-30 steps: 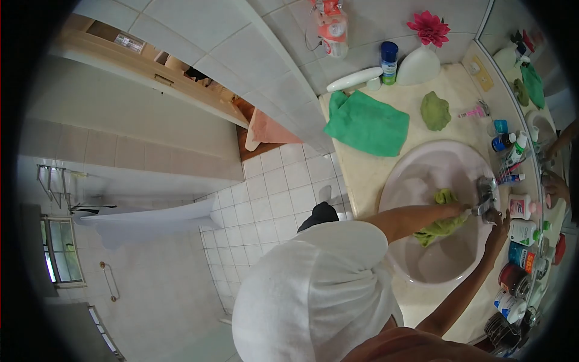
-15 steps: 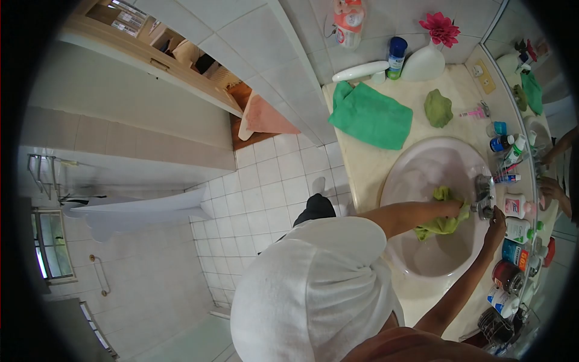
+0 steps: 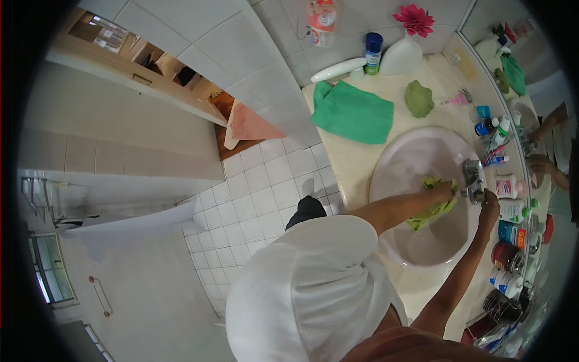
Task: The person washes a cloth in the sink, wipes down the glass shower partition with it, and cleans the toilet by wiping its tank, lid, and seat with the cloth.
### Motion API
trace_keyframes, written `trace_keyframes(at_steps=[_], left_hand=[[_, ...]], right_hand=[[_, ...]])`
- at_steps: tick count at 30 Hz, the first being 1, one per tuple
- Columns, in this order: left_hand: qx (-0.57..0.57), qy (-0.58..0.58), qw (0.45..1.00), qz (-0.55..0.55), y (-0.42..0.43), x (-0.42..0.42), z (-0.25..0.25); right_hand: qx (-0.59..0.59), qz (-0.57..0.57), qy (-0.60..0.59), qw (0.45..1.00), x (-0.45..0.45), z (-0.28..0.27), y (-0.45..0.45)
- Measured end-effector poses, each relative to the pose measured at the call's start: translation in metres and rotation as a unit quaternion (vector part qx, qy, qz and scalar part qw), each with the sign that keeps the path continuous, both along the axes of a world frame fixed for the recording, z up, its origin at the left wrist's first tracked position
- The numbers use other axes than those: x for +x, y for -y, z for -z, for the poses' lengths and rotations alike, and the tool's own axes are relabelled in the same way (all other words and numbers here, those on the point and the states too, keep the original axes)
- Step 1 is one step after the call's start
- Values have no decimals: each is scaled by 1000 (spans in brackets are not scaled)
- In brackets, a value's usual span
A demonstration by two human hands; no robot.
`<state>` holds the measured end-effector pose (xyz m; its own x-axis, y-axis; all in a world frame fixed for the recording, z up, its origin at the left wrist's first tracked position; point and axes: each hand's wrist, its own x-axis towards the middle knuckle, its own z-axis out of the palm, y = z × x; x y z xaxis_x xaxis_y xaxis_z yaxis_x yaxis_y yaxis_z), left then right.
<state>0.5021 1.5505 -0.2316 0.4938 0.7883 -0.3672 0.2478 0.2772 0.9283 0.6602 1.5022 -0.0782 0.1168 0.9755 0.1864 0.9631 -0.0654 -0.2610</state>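
Note:
My left hand (image 3: 445,193) reaches over the pinkish sink basin (image 3: 395,163) with its fingers closed on a wet yellow-green cloth (image 3: 433,214), which hangs down into the bowl. At the right rim of the basin stands the metal tap (image 3: 472,175). My right hand (image 3: 490,206) is closed around the tap's lower handle, its fingers partly hidden. Whether water runs from the spout cannot be made out.
On the cream counter (image 3: 335,160) lie a green towel (image 3: 356,113), a crumpled olive cloth (image 3: 419,99) and a pink razor (image 3: 456,99). A blue spray can (image 3: 373,54) and white vase (image 3: 402,57) stand behind. Bottles (image 3: 510,186) and jars (image 3: 506,256) line the mirror.
The whole view has shifted, moving the counter slightly left and up in the picture. My left hand has lifted a little from the spout with the cloth; my right hand stays at the handle.

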Motion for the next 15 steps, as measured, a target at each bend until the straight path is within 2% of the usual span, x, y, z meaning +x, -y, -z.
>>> trace_keyframes(at_steps=[3, 5, 6, 9, 11, 14, 15], left_hand=[[8, 17, 999, -35, 15, -14, -37], [-32, 10, 998, 58, 10, -23, -44], [-52, 8, 993, 104, 8, -23, -41], [-39, -3, 995, 86, 10, -9, -21], [66, -88, 986, 123, 7, 4, -12], [165, -91, 977, 99, 6, 25, 25], [151, -81, 980, 101, 5, 22, 25]], right_hand=[[-3, 13, -19, 1000, -2, 0, 0], [-3, 16, -20, 1000, -3, 0, 1], [-2, 17, -19, 1000, -3, 0, 0], [25, 9, -6, 1000, -5, 1, 2], [19, 12, -6, 1000, -5, 1, 3], [16, 16, 1, 1000, -6, 1, 3], [34, 3, 16, 999, 1, 9, 3]])
